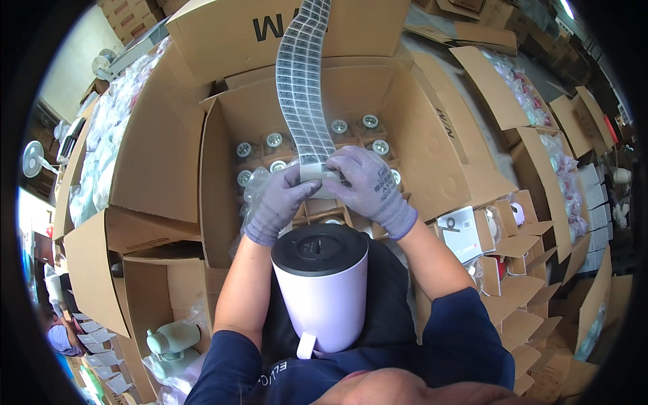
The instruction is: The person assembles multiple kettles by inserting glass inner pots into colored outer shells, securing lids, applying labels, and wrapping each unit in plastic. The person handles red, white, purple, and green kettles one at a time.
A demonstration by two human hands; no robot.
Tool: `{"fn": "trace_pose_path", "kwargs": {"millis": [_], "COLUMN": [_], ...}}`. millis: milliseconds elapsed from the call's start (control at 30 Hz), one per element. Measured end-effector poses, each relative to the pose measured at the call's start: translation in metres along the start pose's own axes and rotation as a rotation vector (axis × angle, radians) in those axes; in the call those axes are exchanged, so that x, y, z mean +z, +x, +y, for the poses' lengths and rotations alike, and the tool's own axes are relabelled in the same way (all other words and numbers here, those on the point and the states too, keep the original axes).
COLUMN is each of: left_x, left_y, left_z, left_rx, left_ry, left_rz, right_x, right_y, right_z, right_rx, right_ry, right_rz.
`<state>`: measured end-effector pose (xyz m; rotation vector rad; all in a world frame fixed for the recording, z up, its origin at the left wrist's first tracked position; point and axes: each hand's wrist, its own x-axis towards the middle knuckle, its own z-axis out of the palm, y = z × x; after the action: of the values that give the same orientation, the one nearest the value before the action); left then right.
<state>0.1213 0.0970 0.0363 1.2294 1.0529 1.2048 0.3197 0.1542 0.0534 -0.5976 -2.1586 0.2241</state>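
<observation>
A long strip of small dark labels on pale backing (301,88) hangs down from above the big carton. My left hand (281,204), in a grey-purple glove, pinches its lower end from the left. From the right, my gloved right hand (368,183) grips the same end with thumb and fingers. Just below my hands, a lavender mug (320,297) with a black lid (317,248) stands upright on my lap, its handle towards me. Neither hand touches the mug.
An open carton (432,145) in front of me has cardboard dividers and several items with round silvery tops (273,140). To the left, another carton (145,287) holds a pale green lidded vessel (174,339). Opened small boxes (509,253) crowd the right. Plastic-wrapped goods (111,135) fill a carton farther left.
</observation>
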Motion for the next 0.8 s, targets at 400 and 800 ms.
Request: {"fn": "trace_pose_path", "kwargs": {"millis": [400, 800], "left_x": [0.003, -0.043], "left_y": [-0.002, -0.026], "left_z": [0.018, -0.033], "left_rx": [0.185, -0.017], "left_ry": [0.367, 0.601], "left_rz": [-0.049, 0.301], "right_x": [-0.009, -0.038], "right_y": [-0.003, -0.006], "right_z": [-0.005, -0.032], "right_rx": [0.339, 0.102], "right_ry": [0.328, 0.8], "right_rz": [-0.102, -0.298]}}
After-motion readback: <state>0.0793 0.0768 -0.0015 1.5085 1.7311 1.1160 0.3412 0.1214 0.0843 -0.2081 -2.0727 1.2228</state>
